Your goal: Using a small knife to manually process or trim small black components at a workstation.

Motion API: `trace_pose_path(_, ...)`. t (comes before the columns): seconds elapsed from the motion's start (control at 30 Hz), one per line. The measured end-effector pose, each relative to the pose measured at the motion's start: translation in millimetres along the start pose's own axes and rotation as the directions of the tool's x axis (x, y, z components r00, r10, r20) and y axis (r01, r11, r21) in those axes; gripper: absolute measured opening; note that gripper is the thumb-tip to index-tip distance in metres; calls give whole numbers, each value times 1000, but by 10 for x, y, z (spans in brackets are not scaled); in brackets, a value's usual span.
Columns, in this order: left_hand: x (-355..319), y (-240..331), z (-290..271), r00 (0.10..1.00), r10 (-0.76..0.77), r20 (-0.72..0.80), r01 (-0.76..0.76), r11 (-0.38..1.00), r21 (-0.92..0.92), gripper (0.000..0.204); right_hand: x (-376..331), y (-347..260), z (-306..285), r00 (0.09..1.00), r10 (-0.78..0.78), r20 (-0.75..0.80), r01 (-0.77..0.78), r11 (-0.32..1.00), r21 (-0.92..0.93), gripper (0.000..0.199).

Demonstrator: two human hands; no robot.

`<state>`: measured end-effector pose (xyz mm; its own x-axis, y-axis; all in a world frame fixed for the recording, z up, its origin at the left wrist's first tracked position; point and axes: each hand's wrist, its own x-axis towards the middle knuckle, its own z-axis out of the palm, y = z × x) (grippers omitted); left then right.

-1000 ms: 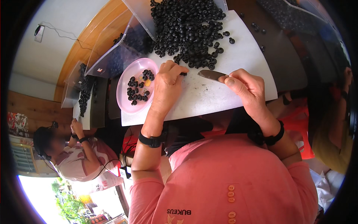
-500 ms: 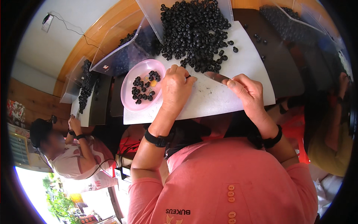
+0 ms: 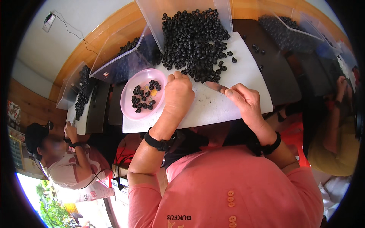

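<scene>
My right hand [image 3: 245,102] grips a short knife [image 3: 215,87], its blade pointing left toward the near edge of a pile of small black knobbed parts [image 3: 194,41]. My left hand [image 3: 178,92] is closed, knuckles up, beside the pile. Its fingertips are turned away, so whatever it pinches is hidden. A pink oval dish [image 3: 128,86] lies left of that hand, holding several black parts and a few yellowish bits. Under both hands is a white board [image 3: 213,113], with dark specks on it near the knife.
A clear plastic bin [image 3: 224,19] lies tipped at the back, the pile spilling from its mouth. Another clear bin [image 3: 114,62] with black parts stands to the left. Co-workers sit at left [image 3: 76,161] and right [image 3: 330,136]. Loose black parts [image 3: 258,49] lie on the dark tabletop.
My left hand has rolled over, so its thumb and the small dark piece at its fingertips no longer show. The knife stays in my right hand. The whole view has shifted slightly.
</scene>
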<state>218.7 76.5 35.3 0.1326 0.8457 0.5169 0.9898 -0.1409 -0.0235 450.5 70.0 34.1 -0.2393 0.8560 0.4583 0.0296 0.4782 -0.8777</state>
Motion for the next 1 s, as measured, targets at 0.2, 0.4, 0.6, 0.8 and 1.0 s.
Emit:
trace_pose_path(0.2, 74, -4, -62, 978, 98, 186, -118, 988, 99, 15, -23, 15, 16, 1000, -8, -14, 8, 1000, -20, 29)
trace_pose_path(0.4, 16, -47, -110, 986, 167, 11, -157, 941, -299, 27, -26, 53, 21, 1000, -19, -25, 18, 998, -60, 30)
trace_pose_path(0.6, -136, -48, -155, 999, -28, 33, 41, 866, -499, 30, -8, 62, 21, 999, -42, -20, 41, 998, -45, 29)
trace_pose_path(0.8, -143, 4, -210, 996, -83, 12, 79, 881, -466, 25, -9, 79, 49, 996, -59, -67, 58, 998, -8, 32)
trace_pose_path(1.0, -62, -39, -116, 999, 52, -8, -52, 959, -280, 18, -8, 74, 42, 998, -40, -52, 39, 999, -16, 35)
